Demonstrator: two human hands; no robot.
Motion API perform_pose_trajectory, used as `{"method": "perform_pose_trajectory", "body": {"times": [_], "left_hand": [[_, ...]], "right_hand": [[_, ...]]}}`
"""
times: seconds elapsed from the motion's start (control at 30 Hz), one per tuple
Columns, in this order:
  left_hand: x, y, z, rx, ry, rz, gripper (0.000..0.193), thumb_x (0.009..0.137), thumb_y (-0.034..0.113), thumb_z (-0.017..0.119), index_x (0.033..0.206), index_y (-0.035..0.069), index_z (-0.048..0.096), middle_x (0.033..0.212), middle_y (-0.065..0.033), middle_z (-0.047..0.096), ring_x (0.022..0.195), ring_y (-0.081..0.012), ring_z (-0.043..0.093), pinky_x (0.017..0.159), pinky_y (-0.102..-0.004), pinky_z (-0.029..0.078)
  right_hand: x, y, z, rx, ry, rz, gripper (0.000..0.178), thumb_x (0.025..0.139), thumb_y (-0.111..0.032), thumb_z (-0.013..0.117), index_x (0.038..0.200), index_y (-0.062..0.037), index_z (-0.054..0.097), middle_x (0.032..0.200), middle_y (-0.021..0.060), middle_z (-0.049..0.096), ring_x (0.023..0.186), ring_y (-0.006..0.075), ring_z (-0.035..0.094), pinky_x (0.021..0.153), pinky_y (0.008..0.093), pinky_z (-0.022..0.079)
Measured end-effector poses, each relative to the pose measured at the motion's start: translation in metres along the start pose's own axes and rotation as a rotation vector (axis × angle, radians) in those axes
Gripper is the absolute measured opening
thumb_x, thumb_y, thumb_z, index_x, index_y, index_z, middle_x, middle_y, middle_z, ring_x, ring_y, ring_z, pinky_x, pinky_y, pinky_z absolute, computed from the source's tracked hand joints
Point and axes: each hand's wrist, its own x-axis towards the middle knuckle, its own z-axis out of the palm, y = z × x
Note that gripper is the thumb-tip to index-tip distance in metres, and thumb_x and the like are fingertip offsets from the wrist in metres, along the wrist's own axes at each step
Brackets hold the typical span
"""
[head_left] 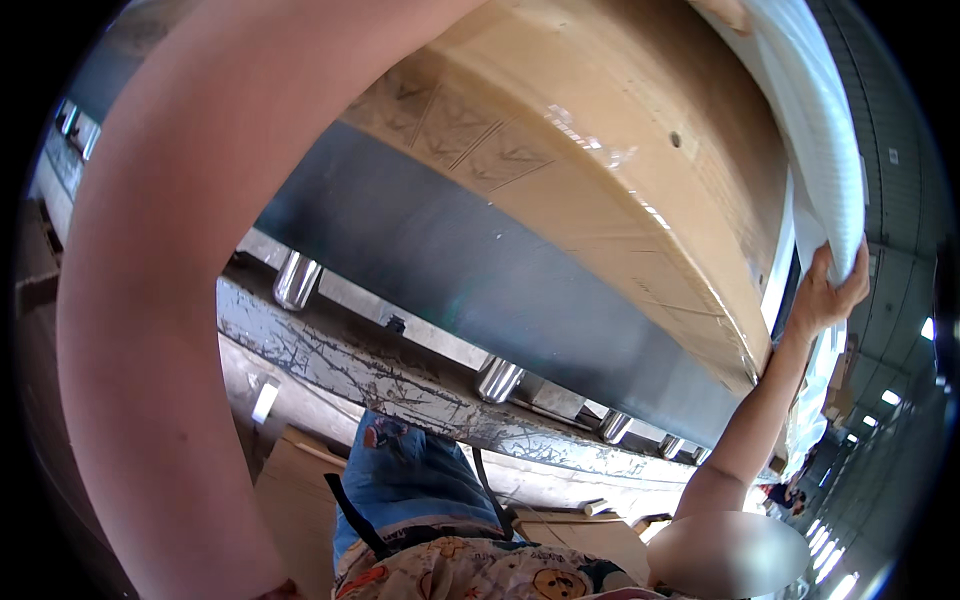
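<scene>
So, hands first: the right hand (832, 292) is out at 3 o'clock, fingers and thumb clamped on the edge of some white sheeting (815, 110). The left hand is pretty much cut off past 12 o'clock, so whether anything's gripped by it can't be told; the left arm (150, 330) is seen sweeping from 7 round to 11. The two hands look well apart.

The big brown carton (650, 120) is sitting between 12 and 3 o'clock, flat on a dark conveyor belt (470, 290), and its far-right side is bordered by the sheeting. Shiny clear tape (590, 145) is stuck along its edge. Below the belt, metal rollers (297, 280) are set behind a badly scratched rail (350, 375). Down at 6–7 o'clock, blue jeans (395, 485) and a patterned shirt (480, 570) are visible.
</scene>
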Motion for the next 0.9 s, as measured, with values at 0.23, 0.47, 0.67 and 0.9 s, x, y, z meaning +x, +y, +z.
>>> {"method": "perform_pose_trajectory", "body": {"times": [0.23, 0.47, 0.67, 0.9], "left_hand": [[0.003, 0.006, -0.008, -0.082, -0.101, -0.042, 0.016, 0.082, 0.019, 0.059, 0.089, 0.028, 0.070, 0.139, -0.0125, 0.045, 0.120, -0.0303, 0.047, 0.098, -0.0527, 0.034], [0.002, 0.000, -0.012, -0.072, -0.114, -0.044, 0.024, 0.082, 0.024, 0.059, 0.103, 0.032, 0.066, 0.139, -0.0113, 0.044, 0.117, -0.0310, 0.048, 0.091, -0.0522, 0.038], [0.002, 0.005, -0.009, -0.094, -0.081, -0.064, 0.027, 0.079, 0.027, 0.063, 0.106, 0.028, 0.064, 0.138, -0.0113, 0.046, 0.115, -0.0307, 0.048, 0.090, -0.0511, 0.037], [0.002, 0.007, -0.012, -0.141, -0.095, -0.121, 0.033, 0.075, 0.031, 0.069, 0.105, 0.019, 0.062, 0.139, -0.0106, 0.047, 0.117, -0.0288, 0.047, 0.092, -0.0511, 0.035]], "right_hand": [[0.000, -0.012, -0.011, -0.006, -0.058, 0.132, 0.049, 0.084, -0.016, 0.071, 0.130, -0.0135, 0.054, 0.119, 0.0102, 0.057, 0.112, 0.0263, 0.053, 0.092, 0.0383, 0.046], [0.003, -0.012, -0.006, 0.034, -0.066, 0.056, 0.060, 0.081, -0.036, 0.074, 0.132, -0.0147, 0.050, 0.126, 0.0061, 0.057, 0.117, 0.0285, 0.048, 0.096, 0.0421, 0.044], [0.004, -0.012, -0.011, 0.042, -0.054, 0.054, 0.066, 0.078, -0.048, 0.071, 0.131, -0.0155, 0.050, 0.127, 0.0048, 0.057, 0.118, 0.0294, 0.048, 0.099, 0.0428, 0.042], [0.002, -0.012, -0.008, -0.009, -0.056, 0.037, 0.067, 0.077, -0.054, 0.066, 0.130, -0.0169, 0.050, 0.127, 0.0038, 0.058, 0.119, 0.0291, 0.049, 0.100, 0.0433, 0.041]]}}
